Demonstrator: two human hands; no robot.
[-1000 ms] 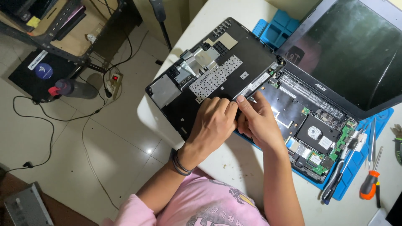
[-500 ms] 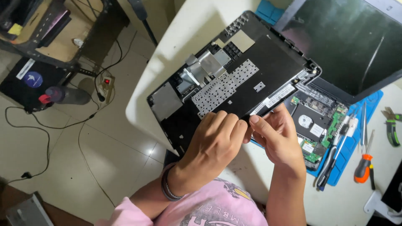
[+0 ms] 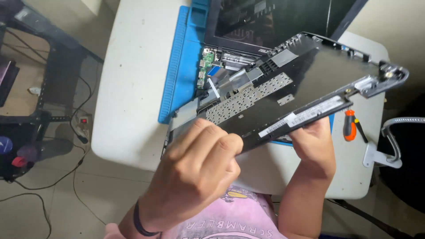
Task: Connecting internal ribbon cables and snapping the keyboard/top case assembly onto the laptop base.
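Note:
I hold a black laptop keyboard cover lifted and tilted above the white table, its underside facing me with a perforated metal plate. My left hand grips its near left edge with curled fingers. My right hand supports the near long edge from below, by a white label strip. Beneath the cover lies the opened laptop base with a green circuit board showing, and the dark screen stands behind it.
A blue work mat lies under the laptop. An orange-handled screwdriver rests at the right. A grey flexible-arm clamp sits on the table's right edge. Cables, a power strip and dark shelving are on the tiled floor at left.
The keyboard cover has been lifted off the laptop base and swung up and to the right. Both hands moved with it, and the camera view shifted right.

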